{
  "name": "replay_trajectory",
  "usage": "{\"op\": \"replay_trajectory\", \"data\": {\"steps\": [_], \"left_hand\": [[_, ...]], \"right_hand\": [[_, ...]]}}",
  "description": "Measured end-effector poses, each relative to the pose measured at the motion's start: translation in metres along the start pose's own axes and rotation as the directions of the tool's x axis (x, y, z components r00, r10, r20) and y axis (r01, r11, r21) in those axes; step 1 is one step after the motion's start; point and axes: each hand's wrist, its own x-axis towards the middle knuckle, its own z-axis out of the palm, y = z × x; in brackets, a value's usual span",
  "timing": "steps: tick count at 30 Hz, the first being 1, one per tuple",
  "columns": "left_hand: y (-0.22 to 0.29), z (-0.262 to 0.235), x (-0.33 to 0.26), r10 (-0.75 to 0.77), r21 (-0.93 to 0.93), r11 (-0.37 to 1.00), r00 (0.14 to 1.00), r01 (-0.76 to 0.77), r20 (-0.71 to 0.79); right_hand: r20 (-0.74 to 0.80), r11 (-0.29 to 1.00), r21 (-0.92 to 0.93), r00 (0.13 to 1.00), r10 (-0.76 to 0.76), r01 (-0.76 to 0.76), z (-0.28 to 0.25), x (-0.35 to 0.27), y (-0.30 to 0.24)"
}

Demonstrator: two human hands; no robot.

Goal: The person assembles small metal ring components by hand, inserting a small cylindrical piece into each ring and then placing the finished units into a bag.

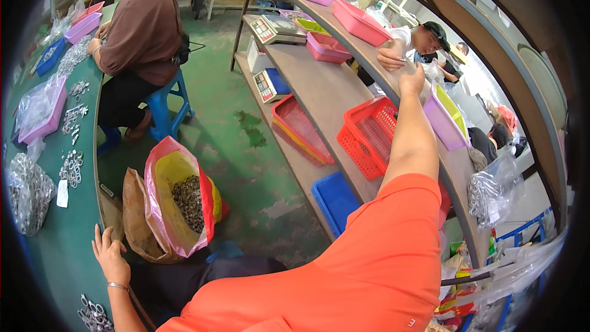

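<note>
My left hand (109, 257) rests flat on the edge of the green work table (61, 252), fingers apart, holding nothing, with a bracelet at the wrist. My right arm in an orange sleeve reaches up and right to the top shelf (344, 27). My right hand (410, 80) is at the shelf edge, meeting the hand (389, 58) of a person in a dark cap on the far side. Something small and clear may be between the hands; I cannot tell who holds it.
A red and yellow bag (181, 193) of small metal parts stands on the floor beside a brown sack (136, 221). Shelves carry pink trays (359, 21), a red basket (369, 135), a blue bin (337, 200), weighing scales (276, 27). Another seated person (138, 37) works at the table.
</note>
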Motion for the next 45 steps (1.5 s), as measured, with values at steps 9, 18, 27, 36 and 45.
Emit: {"op": "replay_trajectory", "data": {"steps": [9,18,27,36,45], "left_hand": [[-0.002,-0.001,-0.001,-0.027,0.056,0.998,0.999,0.025,0.024],[-0.004,0.007,0.001,0.013,0.047,0.999,1.000,-0.013,0.008],[0.002,-0.006,-0.004,0.033,0.059,0.998,0.999,-0.032,-0.005],[0.055,-0.043,-0.045,-0.182,-0.867,0.462,0.977,0.187,0.114],[0.059,-0.066,-0.078,-0.313,-0.814,-0.447,0.788,0.370,0.530]], "right_hand": [[0.264,0.996,-0.031,0.960,0.091,-0.086,0.049,0.032,0.006],[-0.023,0.974,0.103,0.978,0.207,-0.203,0.009,0.007,-0.034],[0.306,0.612,0.756,0.952,-0.018,-0.232,0.041,-0.140,-0.116],[0.731,0.233,0.390,0.146,-0.666,-0.891,-0.061,-0.433,-0.262],[0.528,0.208,0.122,-0.114,-0.841,-0.970,-0.128,-0.498,-0.306]]}}
